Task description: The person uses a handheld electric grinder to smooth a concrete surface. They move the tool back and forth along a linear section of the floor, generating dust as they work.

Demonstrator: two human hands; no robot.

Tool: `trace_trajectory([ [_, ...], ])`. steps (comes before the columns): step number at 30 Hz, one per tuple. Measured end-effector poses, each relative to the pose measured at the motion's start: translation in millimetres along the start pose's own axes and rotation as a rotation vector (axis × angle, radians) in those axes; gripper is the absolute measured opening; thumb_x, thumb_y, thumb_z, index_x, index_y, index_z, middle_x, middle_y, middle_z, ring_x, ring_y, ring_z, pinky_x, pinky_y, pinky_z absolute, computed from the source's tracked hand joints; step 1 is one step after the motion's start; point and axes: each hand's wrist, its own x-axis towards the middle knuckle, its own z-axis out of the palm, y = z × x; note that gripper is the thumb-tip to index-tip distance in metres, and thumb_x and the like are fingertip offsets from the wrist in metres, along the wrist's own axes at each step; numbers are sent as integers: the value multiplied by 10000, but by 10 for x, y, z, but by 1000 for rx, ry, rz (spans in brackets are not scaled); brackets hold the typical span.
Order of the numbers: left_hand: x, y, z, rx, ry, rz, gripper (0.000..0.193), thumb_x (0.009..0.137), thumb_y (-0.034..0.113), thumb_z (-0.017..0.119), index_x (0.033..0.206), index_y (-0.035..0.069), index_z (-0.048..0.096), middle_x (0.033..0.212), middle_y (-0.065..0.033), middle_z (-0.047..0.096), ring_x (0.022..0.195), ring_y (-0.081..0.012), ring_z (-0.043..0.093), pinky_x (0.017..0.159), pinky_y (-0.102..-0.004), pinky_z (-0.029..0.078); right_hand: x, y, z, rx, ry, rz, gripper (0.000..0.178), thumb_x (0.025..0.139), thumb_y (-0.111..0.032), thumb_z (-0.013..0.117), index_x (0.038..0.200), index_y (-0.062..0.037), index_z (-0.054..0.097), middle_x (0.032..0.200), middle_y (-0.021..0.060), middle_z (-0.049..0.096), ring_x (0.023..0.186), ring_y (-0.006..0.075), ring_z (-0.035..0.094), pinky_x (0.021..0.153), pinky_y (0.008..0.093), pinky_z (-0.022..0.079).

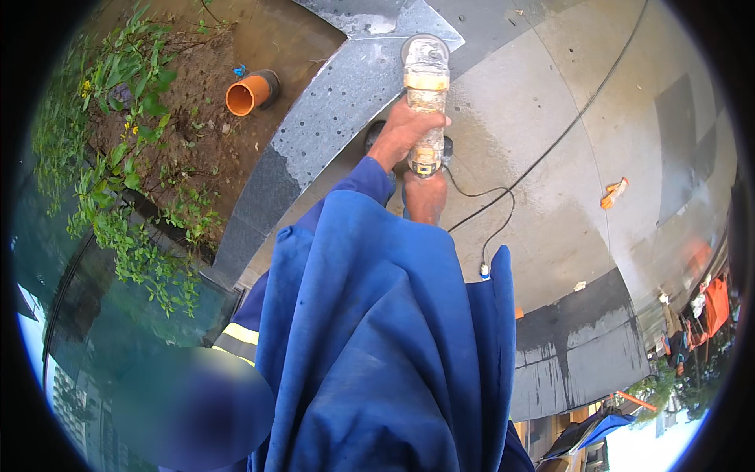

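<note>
Both my hands are on a dusty, pale-caked angle grinder. My left hand wraps round the middle of its body, thumb laid across the top. Nearer to me, my right hand grips the rear end, its fingers partly hidden. The grinder points away from me, with its round disc end at the wet, grey stone coping, near a corner of the slabs. Whether the disc touches the stone I cannot tell. A large blue cloth hangs in front of me and covers most of my arms.
A black cable runs over the paving, with a blue-and-white connector near the cloth. An orange-and-white glove lies to the right. Left of the coping, a soil bed holds leafy plants and an orange pipe.
</note>
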Motion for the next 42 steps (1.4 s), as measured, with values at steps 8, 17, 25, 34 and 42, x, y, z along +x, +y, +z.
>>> trace_trajectory([
  [8,70,-59,256,113,-9,43,606,742,103,860,1286,7,611,1144,-100,688,1014,-208,678,893,-371,554,67,107,-175,154,32,-58,322,756,-100,750,1038,52,715,914,227,756,891,369,751,813,444,549],
  [17,-146,131,-469,117,112,-43,453,776,117,844,1173,18,647,1002,-82,685,860,-196,681,767,-383,576,-339,-445,51,51,-92,13,393,778,-179,746,1116,15,691,1004,276,745,995,475,707,850,531,541],
  [25,137,-172,-178,137,-9,-22,520,789,190,851,1225,20,625,1000,-72,674,844,-195,665,750,-364,550,41,96,125,80,-13,22,388,789,-201,750,1106,16,695,1001,268,750,987,463,717,842,535,546],
  [34,249,-257,-793,169,12,-130,459,862,198,804,1238,28,605,1029,-46,637,897,-182,656,789,-369,543,164,245,-89,171,35,125,392,792,-210,761,1105,17,695,1004,272,748,989,463,717,840,544,549],
  [42,-19,-147,-144,145,-7,32,441,797,159,827,1179,30,646,972,-57,685,825,-182,670,738,-363,549,-66,162,30,54,-44,96,395,795,-218,770,1103,17,694,1007,275,747,990,463,716,839,553,552],
])
